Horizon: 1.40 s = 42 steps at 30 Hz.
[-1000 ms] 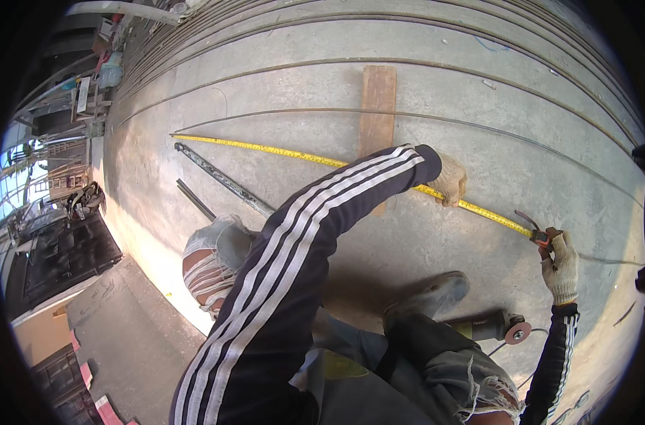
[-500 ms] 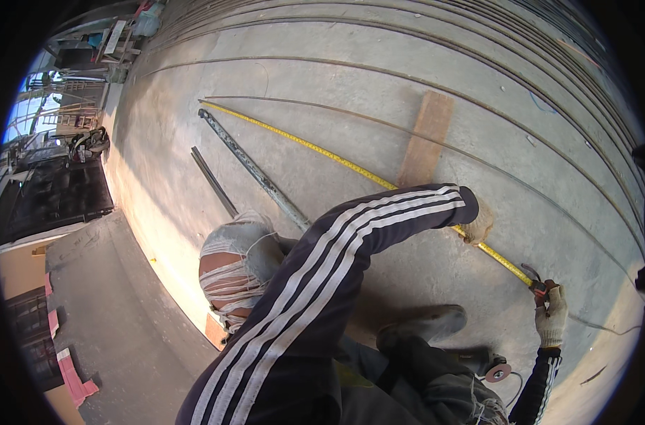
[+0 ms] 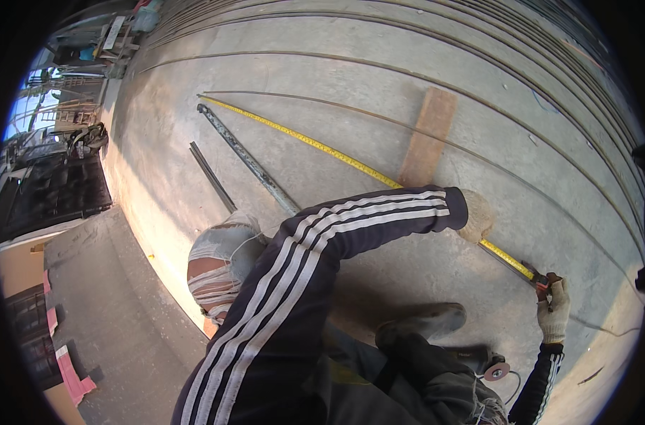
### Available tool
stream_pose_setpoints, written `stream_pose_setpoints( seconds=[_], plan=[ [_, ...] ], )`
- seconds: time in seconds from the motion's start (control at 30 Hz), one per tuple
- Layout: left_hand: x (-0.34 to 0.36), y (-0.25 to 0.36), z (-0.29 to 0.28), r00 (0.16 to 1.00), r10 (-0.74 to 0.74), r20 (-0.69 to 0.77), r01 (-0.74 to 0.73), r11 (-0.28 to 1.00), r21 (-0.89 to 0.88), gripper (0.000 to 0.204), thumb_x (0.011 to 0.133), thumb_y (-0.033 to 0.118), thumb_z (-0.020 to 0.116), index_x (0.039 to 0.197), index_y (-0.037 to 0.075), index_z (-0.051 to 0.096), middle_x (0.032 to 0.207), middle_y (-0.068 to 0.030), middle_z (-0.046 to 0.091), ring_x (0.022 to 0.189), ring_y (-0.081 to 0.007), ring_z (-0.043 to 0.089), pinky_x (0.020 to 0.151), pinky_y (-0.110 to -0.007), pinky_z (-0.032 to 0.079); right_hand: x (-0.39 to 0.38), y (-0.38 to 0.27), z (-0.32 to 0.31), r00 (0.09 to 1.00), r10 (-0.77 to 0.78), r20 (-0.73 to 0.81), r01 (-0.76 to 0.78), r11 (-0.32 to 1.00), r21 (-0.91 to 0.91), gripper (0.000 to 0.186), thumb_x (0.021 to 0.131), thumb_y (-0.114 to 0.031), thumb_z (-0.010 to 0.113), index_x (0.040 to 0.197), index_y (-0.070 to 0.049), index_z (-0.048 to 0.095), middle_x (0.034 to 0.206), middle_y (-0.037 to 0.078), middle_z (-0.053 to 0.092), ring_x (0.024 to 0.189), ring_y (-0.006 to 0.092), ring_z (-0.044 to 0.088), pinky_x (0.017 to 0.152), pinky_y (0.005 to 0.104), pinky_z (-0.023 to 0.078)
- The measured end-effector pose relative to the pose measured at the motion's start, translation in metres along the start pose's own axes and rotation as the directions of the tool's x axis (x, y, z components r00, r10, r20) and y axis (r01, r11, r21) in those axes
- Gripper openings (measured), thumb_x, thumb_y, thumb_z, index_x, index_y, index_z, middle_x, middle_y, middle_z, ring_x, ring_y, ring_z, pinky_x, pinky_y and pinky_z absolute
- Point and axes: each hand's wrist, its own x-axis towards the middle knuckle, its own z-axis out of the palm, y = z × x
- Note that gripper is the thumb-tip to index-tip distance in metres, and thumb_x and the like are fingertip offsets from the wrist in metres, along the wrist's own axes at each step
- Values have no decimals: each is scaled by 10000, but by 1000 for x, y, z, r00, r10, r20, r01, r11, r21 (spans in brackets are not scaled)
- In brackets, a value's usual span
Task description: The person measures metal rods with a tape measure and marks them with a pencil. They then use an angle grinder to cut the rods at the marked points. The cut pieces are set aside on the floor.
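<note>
A yellow tape measure blade (image 3: 322,147) stretches across the concrete floor from the upper left toward the right. My right hand (image 3: 555,312), in a pale knit glove, is closed around its dark and red case (image 3: 542,280) at the right. My left hand (image 3: 476,216), gloved too, is over the blade a short way from the case, back of the hand upward. Its fingers are hidden beneath, so I cannot see whether they grip the blade. Behind my left hand a flat brown board (image 3: 428,134) lies on the floor, with a thin steel rod (image 3: 322,105) crossing it.
Several long steel rods (image 3: 379,21) curve across the far floor. Left of the tape lie a mottled metal tube (image 3: 244,157) and short dark bars (image 3: 212,176). An angle grinder (image 3: 494,368) with a cord sits by my boot (image 3: 425,322). Pink strips (image 3: 71,375) line the left edge.
My left hand has shifted slightly left and turned, hiding the fingertips that showed at the blade. The right hand still holds the case. The whole view has moved a little.
</note>
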Motion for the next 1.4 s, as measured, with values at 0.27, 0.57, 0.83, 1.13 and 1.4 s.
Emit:
stream_pose_setpoints(
  seconds=[0.27,0.57,0.83,1.13,1.4],
  plan=[
    [-34,18,6,989,-50,-142,38,996,-86,300,919,280,686,1113,78,795,962,-166,778,911,-361,759,817,-502,584,1,1,-3,998,46,30,-46,999,-7,367,907,37,709,1266,46,634,1093,192,640,973,338,695,851,387,573],
    [-59,17,10,972,-63,-224,50,997,-63,285,898,268,702,1071,62,796,920,-169,764,900,-364,757,799,-512,588,2,-6,7,1000,13,23,-14,999,52,374,907,39,712,1273,31,641,1104,183,647,971,332,697,845,382,581],
    [-51,16,13,968,-46,-248,23,995,-95,289,878,263,687,1062,77,808,937,-161,775,905,-368,755,820,-499,588,-4,-4,4,1000,-7,20,7,1000,2,393,911,22,726,1294,19,636,1090,167,652,953,311,695,830,378,576],
    [-38,18,24,973,-39,-226,19,996,-90,294,869,260,683,1066,82,809,952,-164,778,918,-377,757,834,-508,587,-17,4,4,999,35,33,-35,999,-4,401,914,2,732,1303,-1,635,1087,158,655,945,306,690,835,386,566],
    [-34,18,28,963,0,-271,-29,994,-102,291,867,261,691,1052,68,806,931,-169,775,903,-377,755,824,-514,585,-21,6,-2,1000,6,29,-6,1000,-13,396,915,2,718,1302,-9,635,1084,167,653,947,317,687,838,396,562]
  ],
)
